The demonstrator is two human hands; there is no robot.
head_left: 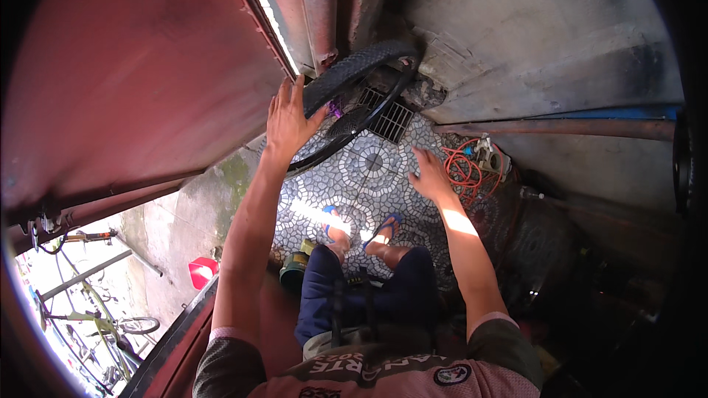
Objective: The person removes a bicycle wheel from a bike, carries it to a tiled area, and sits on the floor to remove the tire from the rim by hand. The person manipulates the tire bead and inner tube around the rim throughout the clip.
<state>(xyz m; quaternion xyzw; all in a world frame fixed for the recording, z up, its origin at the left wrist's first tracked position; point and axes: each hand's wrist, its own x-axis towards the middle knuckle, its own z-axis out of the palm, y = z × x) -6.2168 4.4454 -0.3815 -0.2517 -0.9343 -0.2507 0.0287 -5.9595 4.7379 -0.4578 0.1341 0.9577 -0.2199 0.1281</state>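
A black bicycle tire (359, 65) with knobby tread leans at a tilt ahead of me, above the patterned stone floor (372, 166). My left hand (290, 124) is beside the tire's left side, fingers spread and thumb stretched toward the tread. Whether it touches the rubber I cannot tell. My right hand (431, 177) hangs in the air lower and to the right, apart from the tire. Its fingers are loosely spread with nothing in them. A small purple thing (335, 109) shows through the tire's ring.
A metal drain grate (394, 122) lies behind the tire. Coiled orange hose (459, 177) is on the right, below a brown pipe (560, 129). Red metal sheeting (140, 66) rises on the left. A dark green bucket (293, 274) stands near my feet; a yellow-green bicycle (96, 317) is outside.
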